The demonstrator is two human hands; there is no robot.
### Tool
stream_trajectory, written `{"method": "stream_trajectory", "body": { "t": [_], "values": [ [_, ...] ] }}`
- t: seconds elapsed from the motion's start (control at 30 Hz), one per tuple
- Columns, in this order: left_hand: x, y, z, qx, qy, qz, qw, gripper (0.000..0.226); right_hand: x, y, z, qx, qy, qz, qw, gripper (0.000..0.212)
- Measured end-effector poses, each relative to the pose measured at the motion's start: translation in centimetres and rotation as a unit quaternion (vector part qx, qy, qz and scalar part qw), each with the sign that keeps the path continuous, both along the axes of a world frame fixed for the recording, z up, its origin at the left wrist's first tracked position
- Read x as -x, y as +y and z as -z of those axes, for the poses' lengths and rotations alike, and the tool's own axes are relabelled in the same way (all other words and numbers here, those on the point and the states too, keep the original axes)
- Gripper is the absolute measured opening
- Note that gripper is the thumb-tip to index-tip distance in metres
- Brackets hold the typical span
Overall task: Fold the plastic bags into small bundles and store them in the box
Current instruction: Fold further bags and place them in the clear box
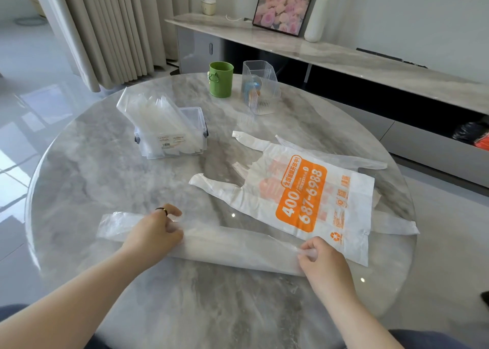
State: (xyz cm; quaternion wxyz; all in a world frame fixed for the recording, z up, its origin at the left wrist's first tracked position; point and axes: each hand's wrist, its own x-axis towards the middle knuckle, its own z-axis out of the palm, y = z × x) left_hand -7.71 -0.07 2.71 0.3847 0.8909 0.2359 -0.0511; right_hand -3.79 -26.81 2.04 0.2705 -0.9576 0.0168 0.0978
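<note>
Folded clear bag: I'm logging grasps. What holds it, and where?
Both hands pinch the folded clear bag: left hand toward its left end, right hand at its right end.

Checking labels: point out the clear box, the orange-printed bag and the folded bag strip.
clear box [173,150], head view, front wall below its label.
orange-printed bag [301,197], head view, orange panel.
folded bag strip [232,245], head view, middle of the strip.
</note>
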Motion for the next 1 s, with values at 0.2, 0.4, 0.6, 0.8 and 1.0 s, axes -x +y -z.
{"method": "stream_trajectory", "body": {
  "t": [0.2, 0.4, 0.6, 0.8, 1.0],
  "values": [
    [0.8, -2.8, 1.3, -0.3, -0.223, 0.187, 0.908, 0.036, 0.3, 0.4, -0.1, 0.046, -0.013, -0.017, 0.999, 0.007],
    [1.0, -6.3, 4.2, -0.362, -0.088, 0.314, 0.873, 0.074, 0.4, 0.3, -0.2, 0.034, 0.004, -0.027, 0.999, 0.006],
    [0.9, -6.0, 4.7, -0.381, -0.064, 0.333, 0.86, 0.072, 0.1, 0.3, -0.1, 0.012, 0.024, -0.011, 1.0, 0.03],
    [0.3, -5.9, 4.8, -0.401, -0.096, 0.321, 0.852, 0.07, 0.1, 0.2, -0.2, 0.115, 0.002, -0.006, 0.993, 0.033],
    [0.0, -5.7, 4.7, -0.404, -0.082, 0.34, 0.845, 0.046, 0.0, 0.2, 0.2, 0.161, -0.033, -0.033, 0.986, 0.015]
  ]
}}
